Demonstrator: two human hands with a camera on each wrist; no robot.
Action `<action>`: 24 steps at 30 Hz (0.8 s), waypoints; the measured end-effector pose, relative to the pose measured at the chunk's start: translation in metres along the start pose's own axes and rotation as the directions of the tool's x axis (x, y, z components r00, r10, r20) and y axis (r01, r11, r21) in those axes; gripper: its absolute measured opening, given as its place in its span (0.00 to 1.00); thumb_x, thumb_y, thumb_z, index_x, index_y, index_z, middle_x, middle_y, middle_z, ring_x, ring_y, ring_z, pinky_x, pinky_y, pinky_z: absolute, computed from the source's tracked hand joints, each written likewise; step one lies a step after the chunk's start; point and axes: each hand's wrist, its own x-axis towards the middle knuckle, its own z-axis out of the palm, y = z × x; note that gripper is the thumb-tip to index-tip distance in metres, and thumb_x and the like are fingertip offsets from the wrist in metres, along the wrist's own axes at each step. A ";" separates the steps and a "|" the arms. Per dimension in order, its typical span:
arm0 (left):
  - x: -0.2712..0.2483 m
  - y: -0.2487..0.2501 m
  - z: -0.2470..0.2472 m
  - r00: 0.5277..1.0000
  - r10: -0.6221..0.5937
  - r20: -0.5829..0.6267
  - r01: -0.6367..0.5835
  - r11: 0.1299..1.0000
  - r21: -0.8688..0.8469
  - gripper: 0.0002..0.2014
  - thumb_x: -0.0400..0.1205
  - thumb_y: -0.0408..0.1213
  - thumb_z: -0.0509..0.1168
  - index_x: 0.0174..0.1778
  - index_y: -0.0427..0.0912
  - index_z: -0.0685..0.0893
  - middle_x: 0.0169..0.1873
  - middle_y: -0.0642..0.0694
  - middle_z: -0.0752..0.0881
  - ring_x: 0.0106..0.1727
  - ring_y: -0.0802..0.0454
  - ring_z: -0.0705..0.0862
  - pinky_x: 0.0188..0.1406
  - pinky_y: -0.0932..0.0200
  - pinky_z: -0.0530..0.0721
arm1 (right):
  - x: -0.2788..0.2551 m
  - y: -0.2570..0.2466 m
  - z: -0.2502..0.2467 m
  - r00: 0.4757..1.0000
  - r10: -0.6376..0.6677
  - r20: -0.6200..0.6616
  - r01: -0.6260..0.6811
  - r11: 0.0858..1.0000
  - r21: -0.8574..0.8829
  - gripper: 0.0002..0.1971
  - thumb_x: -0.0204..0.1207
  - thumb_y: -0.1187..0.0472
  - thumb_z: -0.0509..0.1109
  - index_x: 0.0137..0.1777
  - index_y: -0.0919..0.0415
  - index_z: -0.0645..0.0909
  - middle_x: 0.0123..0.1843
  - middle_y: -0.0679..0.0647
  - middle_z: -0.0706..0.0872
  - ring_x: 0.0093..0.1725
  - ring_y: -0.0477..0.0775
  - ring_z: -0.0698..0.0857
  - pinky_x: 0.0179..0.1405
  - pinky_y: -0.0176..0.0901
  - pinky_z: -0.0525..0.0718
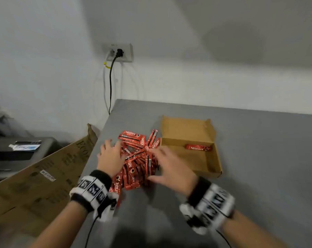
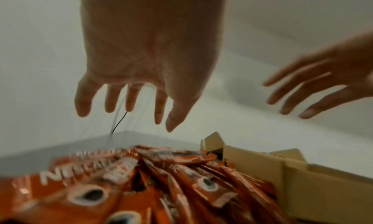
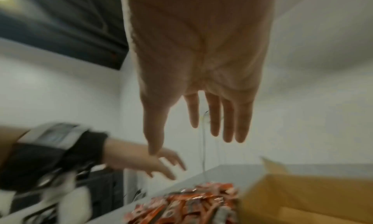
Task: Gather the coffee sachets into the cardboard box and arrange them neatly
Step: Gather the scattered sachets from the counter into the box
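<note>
Heap of coffee sachets [image 1: 137, 158] on grey table [image 1: 259, 158] just left of cardboard box [image 1: 216, 163], flanked by spread-fingered, empty left hand [image 1: 110, 158] and right hand [image 1: 171, 167]; probably light, slippery, best scooped from both sides.

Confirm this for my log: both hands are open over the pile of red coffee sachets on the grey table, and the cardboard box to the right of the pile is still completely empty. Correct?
Not quite. The cardboard box is not empty: the head view shows one sachet lying inside it. The rest holds: left hand and right hand are open over the pile of sachets on the grey table.
</note>
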 end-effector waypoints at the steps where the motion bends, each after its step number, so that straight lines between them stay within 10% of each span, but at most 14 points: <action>1: 0.008 0.002 0.002 0.998 -0.059 0.031 0.059 0.998 -0.017 0.24 0.83 0.44 0.60 0.76 0.46 0.65 0.76 0.35 0.60 0.76 0.35 0.61 0.73 0.35 0.65 | 0.021 -0.010 0.014 0.999 -0.034 0.042 0.035 0.999 -0.038 0.41 0.70 0.51 0.75 0.78 0.56 0.59 0.77 0.55 0.64 0.75 0.54 0.64 0.75 0.47 0.66; 8: 0.030 -0.001 0.017 0.986 -0.048 0.158 0.067 0.991 -0.118 0.20 0.84 0.41 0.58 0.72 0.46 0.69 0.70 0.35 0.69 0.72 0.36 0.67 0.71 0.42 0.69 | 0.092 -0.006 0.076 0.972 0.126 0.197 -0.046 0.929 -0.368 0.49 0.67 0.49 0.78 0.80 0.60 0.51 0.81 0.69 0.52 0.78 0.70 0.56 0.75 0.63 0.63; 24: 0.033 -0.021 0.019 0.984 0.159 0.085 -0.113 0.910 -0.400 0.17 0.84 0.36 0.58 0.69 0.44 0.73 0.66 0.41 0.74 0.67 0.48 0.74 0.66 0.55 0.71 | 0.103 0.001 0.074 0.997 0.040 0.073 -0.029 0.989 -0.142 0.21 0.74 0.68 0.70 0.65 0.65 0.68 0.66 0.65 0.68 0.64 0.67 0.72 0.56 0.56 0.80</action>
